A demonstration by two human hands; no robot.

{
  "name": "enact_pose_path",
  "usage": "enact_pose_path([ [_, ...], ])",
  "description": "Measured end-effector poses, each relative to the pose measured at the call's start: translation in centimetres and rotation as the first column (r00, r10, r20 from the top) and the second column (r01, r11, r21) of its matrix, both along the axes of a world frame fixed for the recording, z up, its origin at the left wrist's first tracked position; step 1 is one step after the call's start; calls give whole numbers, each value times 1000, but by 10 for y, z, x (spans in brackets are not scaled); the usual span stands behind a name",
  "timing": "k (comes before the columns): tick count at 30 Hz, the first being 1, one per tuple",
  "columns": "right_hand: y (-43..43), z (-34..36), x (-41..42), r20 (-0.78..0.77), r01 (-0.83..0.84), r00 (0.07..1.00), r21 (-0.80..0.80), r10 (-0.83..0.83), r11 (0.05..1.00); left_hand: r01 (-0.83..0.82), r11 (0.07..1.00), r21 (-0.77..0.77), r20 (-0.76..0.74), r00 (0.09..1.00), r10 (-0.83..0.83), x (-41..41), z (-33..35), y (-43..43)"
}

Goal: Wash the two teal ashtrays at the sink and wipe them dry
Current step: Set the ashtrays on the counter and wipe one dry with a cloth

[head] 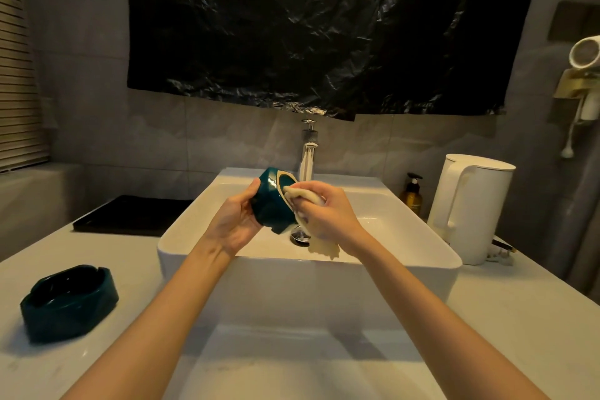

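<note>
Holding tilted teal ashtray (271, 204) over sink (308, 265) with left grip (235, 221) curled round its base. Pinching cream cloth (305, 196) in right grip (328, 214), pressed into its bowl. Second ashtray (69, 302) upright on surface (487, 302), left of sink, well apart.

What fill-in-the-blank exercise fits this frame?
1. The left hand holds a teal ashtray tilted over the ____.
2. The right hand presses a ____ into it.
3. The other ashtray sits on the counter, on the person's ____.
Missing: sink; cloth; left.
</note>
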State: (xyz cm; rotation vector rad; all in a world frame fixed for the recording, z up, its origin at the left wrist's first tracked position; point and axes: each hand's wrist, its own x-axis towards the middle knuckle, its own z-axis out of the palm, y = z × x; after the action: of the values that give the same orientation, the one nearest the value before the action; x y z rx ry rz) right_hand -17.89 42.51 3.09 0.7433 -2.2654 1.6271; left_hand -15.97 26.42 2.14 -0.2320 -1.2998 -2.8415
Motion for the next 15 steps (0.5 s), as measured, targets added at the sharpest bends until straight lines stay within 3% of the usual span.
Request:
enact_pose_path([
  [5, -3, -7, 7, -137, 195, 971, -11, -195, 981, -24, 996, -89, -47, 999, 20, 4, 8, 12],
  [10, 27, 15, 34, 148, -36, 988, -61, 45, 998, -22, 976, -216, -115, 993, -4, 8, 16, 17],
  [12, 43, 22, 41, 137, 0, 990, -78, 11, 997, -7, 961, -276, -160, 986, -39, 11, 22, 25],
  [15, 74, 26, 45, 64, 179, 983, -116, -173, 977, -58, 880, -471, -232, 971, -60, 20, 33, 47],
])
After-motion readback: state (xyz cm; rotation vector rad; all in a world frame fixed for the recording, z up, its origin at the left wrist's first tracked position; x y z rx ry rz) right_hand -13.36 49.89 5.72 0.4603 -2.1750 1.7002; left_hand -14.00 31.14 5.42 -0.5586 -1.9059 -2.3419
